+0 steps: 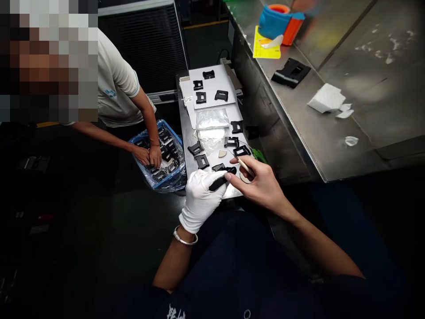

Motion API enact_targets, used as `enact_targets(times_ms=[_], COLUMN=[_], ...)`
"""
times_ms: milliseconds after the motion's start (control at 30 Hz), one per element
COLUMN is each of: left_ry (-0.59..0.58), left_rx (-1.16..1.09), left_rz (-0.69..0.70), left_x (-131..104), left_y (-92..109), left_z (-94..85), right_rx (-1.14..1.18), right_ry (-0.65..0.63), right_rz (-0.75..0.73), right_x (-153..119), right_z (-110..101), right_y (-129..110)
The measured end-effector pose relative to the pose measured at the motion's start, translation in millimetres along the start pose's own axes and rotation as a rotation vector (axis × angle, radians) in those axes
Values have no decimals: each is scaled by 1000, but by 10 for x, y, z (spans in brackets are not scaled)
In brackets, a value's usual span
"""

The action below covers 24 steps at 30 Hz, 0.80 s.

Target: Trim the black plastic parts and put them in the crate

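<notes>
The left hand [200, 197], in a white glove, pinches a small black plastic part [219, 180] between its fingers, just above the near edge of the narrow grey counter [186, 148]. The bare right hand [262, 184] grips a thin wooden stick [244, 165], tip near the part. A slip of the stick could scratch the part or knock neighbouring black frames [199, 155] off.

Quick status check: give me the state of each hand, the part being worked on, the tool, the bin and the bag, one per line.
White-gloved left hand: closed on small black plastic part.
Bare right hand: pinching thin wooden stick, tip at the part.
Blue plastic-lined bin: open, holding black parts; a co-worker's hands inside.
Clear plastic bag: lying flat on the narrow table.
</notes>
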<state>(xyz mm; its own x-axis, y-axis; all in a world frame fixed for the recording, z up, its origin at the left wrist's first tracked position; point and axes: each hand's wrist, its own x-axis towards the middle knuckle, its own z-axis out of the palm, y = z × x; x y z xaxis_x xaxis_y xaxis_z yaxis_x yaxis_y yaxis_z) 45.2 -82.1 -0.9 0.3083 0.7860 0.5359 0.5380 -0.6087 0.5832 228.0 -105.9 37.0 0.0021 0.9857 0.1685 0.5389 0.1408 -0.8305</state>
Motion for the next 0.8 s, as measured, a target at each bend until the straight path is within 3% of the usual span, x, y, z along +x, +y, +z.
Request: enact_targets(times_ms=[333,467,600,800], left_ry=[11,38,18,-36], left_rx=[127,110,-18,-212], left_rz=[41,28,-28,-241], left_x=[-32,-21,1,19], left_y=[-32,-37,-1,57], left_z=[-16,-29,-47,-84], right_rx=[-18,-39,15,97], right_ry=[-50,53,46,7], right_rz=[2,39,15,18], right_x=[-23,-74,-89,-84], right_z=[4,-82,-98,-52], right_y=[21,-7,-44,-38])
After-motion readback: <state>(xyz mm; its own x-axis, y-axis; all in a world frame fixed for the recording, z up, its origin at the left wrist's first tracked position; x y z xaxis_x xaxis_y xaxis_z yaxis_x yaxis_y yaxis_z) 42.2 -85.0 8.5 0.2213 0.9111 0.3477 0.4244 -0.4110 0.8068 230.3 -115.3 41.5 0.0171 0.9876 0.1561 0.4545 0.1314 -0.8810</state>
